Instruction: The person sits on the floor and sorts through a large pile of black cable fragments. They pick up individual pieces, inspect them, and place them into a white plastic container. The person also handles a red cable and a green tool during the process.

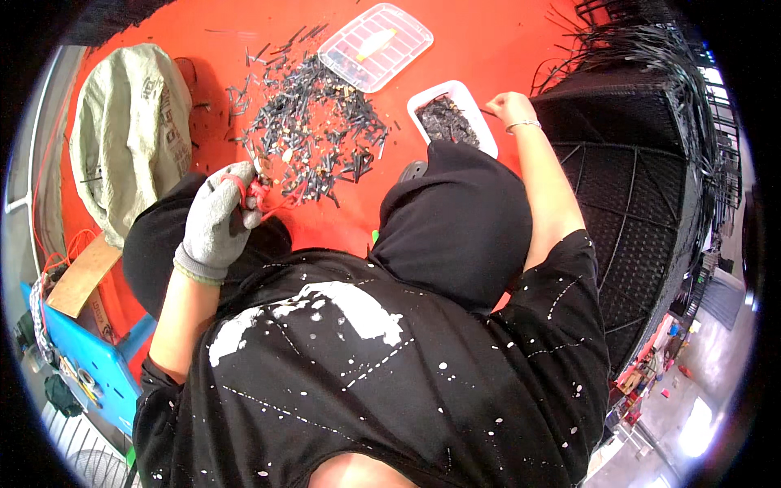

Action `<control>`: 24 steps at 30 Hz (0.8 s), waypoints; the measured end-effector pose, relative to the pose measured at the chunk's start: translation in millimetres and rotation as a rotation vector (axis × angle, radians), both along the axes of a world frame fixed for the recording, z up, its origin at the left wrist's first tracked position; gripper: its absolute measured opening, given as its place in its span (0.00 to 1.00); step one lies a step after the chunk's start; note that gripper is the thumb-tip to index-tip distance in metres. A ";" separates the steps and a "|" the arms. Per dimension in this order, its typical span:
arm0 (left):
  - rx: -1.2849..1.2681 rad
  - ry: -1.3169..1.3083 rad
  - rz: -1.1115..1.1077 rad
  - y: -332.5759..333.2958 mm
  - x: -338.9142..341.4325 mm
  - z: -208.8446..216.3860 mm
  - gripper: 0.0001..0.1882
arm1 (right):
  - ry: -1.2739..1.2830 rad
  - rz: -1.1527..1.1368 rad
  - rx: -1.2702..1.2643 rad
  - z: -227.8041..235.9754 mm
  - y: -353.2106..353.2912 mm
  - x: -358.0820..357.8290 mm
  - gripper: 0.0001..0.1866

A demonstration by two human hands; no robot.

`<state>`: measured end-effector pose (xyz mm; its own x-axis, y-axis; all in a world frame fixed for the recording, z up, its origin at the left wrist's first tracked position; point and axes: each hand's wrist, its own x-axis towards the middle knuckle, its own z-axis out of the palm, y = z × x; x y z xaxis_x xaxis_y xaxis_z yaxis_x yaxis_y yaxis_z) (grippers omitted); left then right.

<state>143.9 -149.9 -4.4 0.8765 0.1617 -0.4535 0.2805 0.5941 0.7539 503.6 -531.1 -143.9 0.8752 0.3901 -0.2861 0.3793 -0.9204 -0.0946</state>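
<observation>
My left hand (215, 220), in a grey knit glove, is closed around a small tool with red handles (259, 192); its exact kind is hard to make out. The tool is just left of a loose pile of short black strips (321, 122) mixed with tan bits. My right hand (512, 111) is bare, with a bracelet at the wrist, and its fingers are pinched together. From them a thin dark strip (489, 112) sticks out toward a white plastic tub (469, 96). Dark pieces (446, 122) lie inside that tub.
A clear plastic lid (407, 49) rests on the red floor (228, 24) behind the pile. To the left stands a pale woven sack (130, 138), with a blue panel (98, 358) nearer. A large black woven piece (626, 211), loose strands at its top, stands close on the right.
</observation>
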 end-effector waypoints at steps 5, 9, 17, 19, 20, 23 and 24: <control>0.078 -0.009 -0.109 9.4 9.9 -20.2 0.25 | -0.058 0.013 -0.108 -18.6 4.5 -2.2 0.20; 0.022 -0.041 -0.116 8.7 17.7 -26.7 0.26 | 0.118 0.077 0.105 -60.4 -29.5 6.3 0.14; 0.047 -0.051 -0.032 14.9 11.4 -31.3 0.21 | 0.225 0.003 0.152 -71.9 -28.1 5.4 0.20; -0.009 -0.073 -0.023 15.1 13.1 -34.2 0.19 | 0.035 0.045 0.296 -71.8 -50.6 6.5 0.10; -0.020 -0.081 0.007 12.3 14.3 -33.6 0.18 | 0.100 0.031 0.266 -61.3 -60.2 18.0 0.11; -0.081 -0.119 0.087 16.6 5.7 -35.6 0.18 | 0.276 -0.071 0.430 5.3 -42.6 23.6 0.12; -0.102 -0.122 0.120 15.4 4.4 -34.1 0.19 | 0.279 -0.058 0.553 25.1 -25.7 10.5 0.12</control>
